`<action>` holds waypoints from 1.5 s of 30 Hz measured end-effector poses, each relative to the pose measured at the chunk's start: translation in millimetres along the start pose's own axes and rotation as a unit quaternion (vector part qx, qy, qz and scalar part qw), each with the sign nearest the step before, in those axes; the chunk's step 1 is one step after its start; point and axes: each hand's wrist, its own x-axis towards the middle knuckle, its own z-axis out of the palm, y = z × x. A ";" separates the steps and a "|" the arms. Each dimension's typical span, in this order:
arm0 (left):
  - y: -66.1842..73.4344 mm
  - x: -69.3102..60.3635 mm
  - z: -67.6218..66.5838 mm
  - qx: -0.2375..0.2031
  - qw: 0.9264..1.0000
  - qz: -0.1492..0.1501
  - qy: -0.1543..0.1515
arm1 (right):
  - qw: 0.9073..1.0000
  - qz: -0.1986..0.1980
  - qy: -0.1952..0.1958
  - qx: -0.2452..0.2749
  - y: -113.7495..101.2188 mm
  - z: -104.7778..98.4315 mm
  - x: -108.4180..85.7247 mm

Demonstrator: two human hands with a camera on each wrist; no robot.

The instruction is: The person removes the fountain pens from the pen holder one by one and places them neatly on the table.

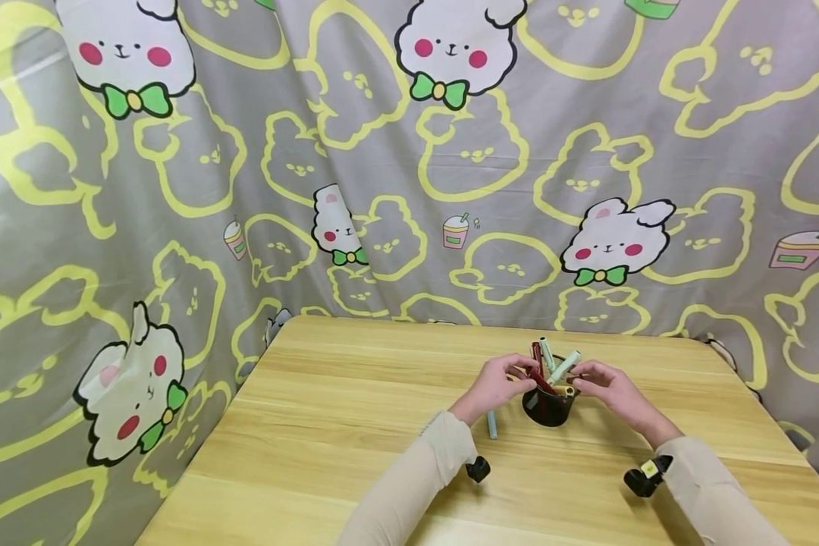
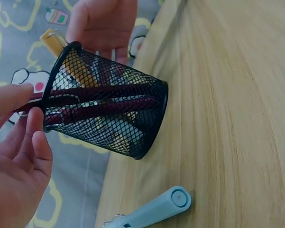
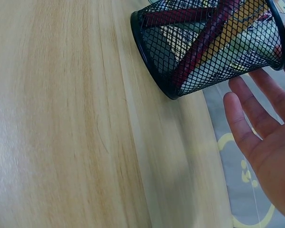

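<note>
A black mesh cup point(image 1: 547, 409) stands on the table holding dark red, pale green and yellow pens. At its left rim the left hand point(image 1: 498, 387) pinches a dark red pen point(image 2: 35, 100) between thumb and fingers; the pen's lower part is inside the mesh. The right hand point(image 1: 610, 388) is at the cup's right rim, its fingers point(image 3: 246, 102) loosely extended beside the mesh. Whether its thumb touches the rim I cannot tell. A light blue pen point(image 1: 492, 425) lies on the table left of the cup, near the left wrist.
The wooden table point(image 1: 341, 425) reaches back to a grey patterned curtain point(image 1: 382, 152), which also hangs along the left side. Small black cameras are worn at the left wrist point(image 1: 478, 469) and the right wrist point(image 1: 644, 479).
</note>
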 end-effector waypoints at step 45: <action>10.3 16.0 -16.4 0.019 0.998 0.062 0.003 | 1.000 -0.016 -0.005 0.024 1.9 0.3 -0.1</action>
